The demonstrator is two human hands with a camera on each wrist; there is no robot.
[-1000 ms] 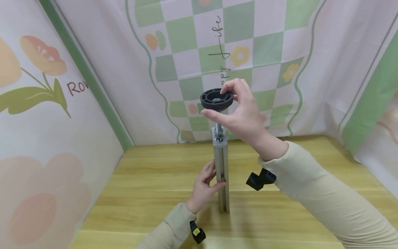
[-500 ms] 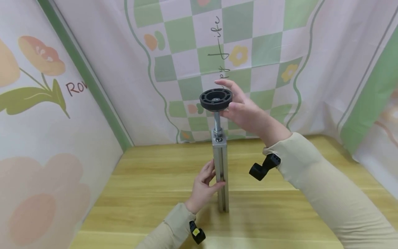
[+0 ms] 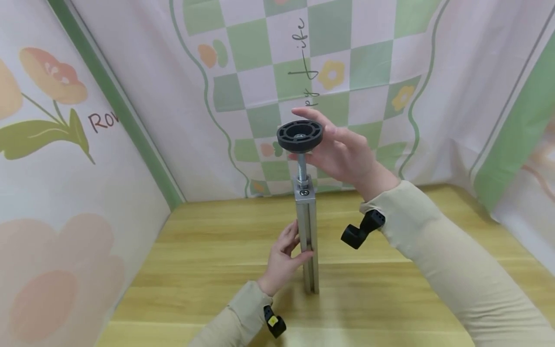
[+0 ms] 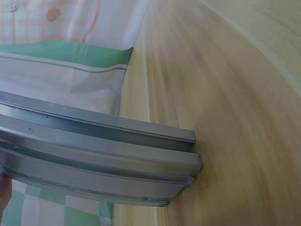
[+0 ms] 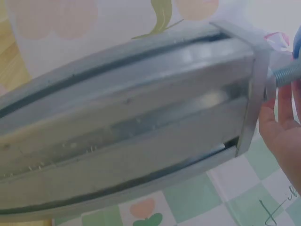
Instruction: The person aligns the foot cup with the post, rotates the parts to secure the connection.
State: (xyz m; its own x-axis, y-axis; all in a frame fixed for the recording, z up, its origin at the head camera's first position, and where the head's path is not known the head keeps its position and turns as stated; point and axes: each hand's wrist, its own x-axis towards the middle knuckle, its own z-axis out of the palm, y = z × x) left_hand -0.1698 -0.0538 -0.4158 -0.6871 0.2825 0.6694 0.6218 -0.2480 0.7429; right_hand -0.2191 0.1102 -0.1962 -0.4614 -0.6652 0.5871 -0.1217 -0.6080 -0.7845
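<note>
An aluminium profile stands upright on the wooden table, its lower end on the tabletop. A metal end plate caps its top, and a threaded rod rises from there to a round black levelling foot. My left hand grips the profile's lower half, thumb on the near side. My right hand is at the foot's right side, fingers reaching behind and below it; whether they touch it is unclear. In the right wrist view, the fingers lie beside the rod, and the foot is mostly out of frame.
The wooden table surrounds the profile's base. A patterned curtain hangs behind it, with another printed curtain at the left. Black camera mounts are strapped to both sleeves.
My right hand has let go of its thumb-and-finger hold across the foot and swung round to the foot's right side. My left hand keeps its grip on the profile.
</note>
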